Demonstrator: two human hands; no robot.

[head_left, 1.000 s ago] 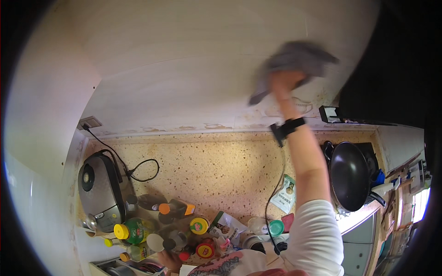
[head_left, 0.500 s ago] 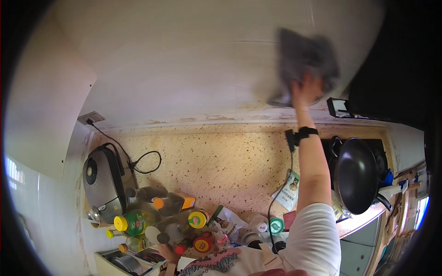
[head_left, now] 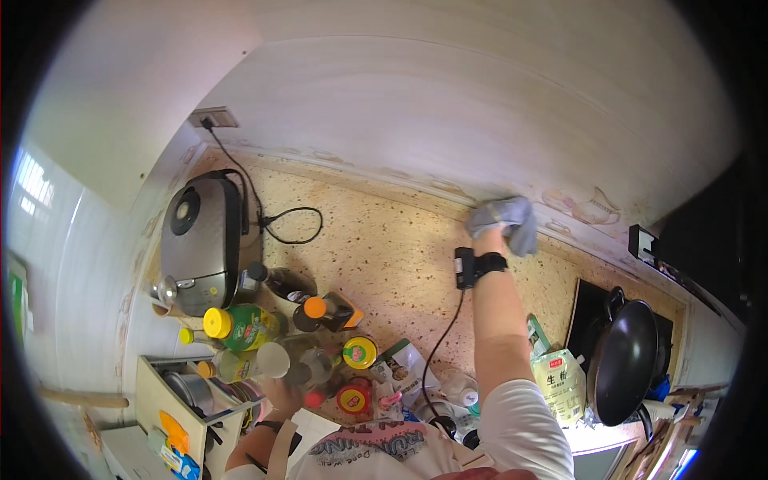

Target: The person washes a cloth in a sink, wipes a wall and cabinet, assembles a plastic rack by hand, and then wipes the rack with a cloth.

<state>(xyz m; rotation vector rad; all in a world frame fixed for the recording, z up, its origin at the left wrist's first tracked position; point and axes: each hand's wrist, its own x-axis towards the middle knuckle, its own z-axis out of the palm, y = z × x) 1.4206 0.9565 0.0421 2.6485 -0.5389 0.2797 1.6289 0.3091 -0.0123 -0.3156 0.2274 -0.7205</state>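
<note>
My right hand [head_left: 490, 238] is at the back edge of the speckled counter, where it meets the wall. It grips a crumpled grey cloth [head_left: 516, 222], which covers most of its fingers. A black band with a small box and a cable [head_left: 481, 267] sits on that wrist. Low in the view, my left hand [head_left: 280, 398] is among the bottles, next to a clear bottle with a whitish cap [head_left: 274, 360]. Its fingers are mostly hidden by the bottles, so its grip does not show.
A grey rice cooker [head_left: 200, 244] stands at the left, plugged into a wall socket [head_left: 214, 118]. Several bottles and jars, including a yellow-capped green bottle [head_left: 240, 326], crowd the near counter. A black wok [head_left: 624, 364] rests on the stove at right, beside a food packet [head_left: 560, 388].
My right hand and the cloth have come down from the wall to the counter's back edge. The view has turned and shifted. My left hand stays among the bottles.
</note>
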